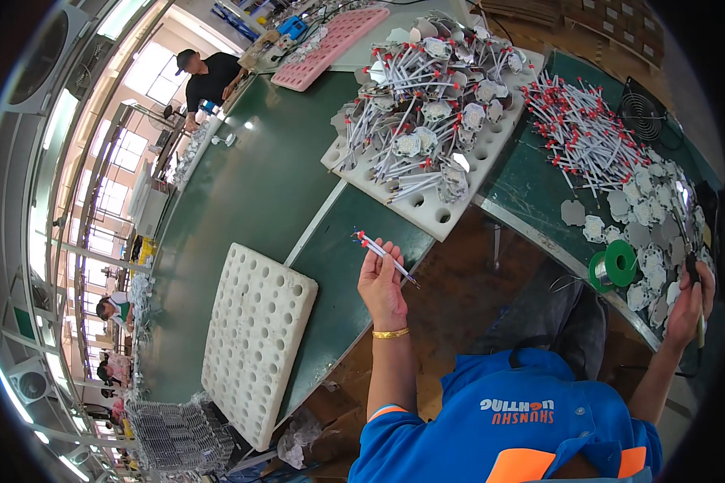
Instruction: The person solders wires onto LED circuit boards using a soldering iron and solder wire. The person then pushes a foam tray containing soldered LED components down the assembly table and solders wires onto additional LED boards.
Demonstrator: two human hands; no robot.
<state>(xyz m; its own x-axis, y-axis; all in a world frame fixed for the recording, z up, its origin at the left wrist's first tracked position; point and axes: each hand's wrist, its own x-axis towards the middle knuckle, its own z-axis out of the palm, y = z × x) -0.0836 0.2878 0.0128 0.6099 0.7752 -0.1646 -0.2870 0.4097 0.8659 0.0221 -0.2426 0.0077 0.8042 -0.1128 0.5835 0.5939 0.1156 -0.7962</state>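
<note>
My left hand (384,278) is raised in front of me, its fingers closed round a few white wires (383,251) with red sleeves at one end. At the right edge of the bench, my right hand (691,304) grips a slim tool with a dark handle, which looks like a soldering iron (690,267). Beside that hand lie many small silvery plates (652,233), partly overlapping. A green spool of solder wire (612,266) stands next to them. Farther back is a heap of loose white wires with red sleeves (580,133).
A white foam board with holes (443,216) carries a big pile of wired plates (427,105). Another holed board (258,338) lies to the left, and a pink one (330,48) farther back. A small black fan (641,113) stands at far right. Other people work across the green bench (258,153).
</note>
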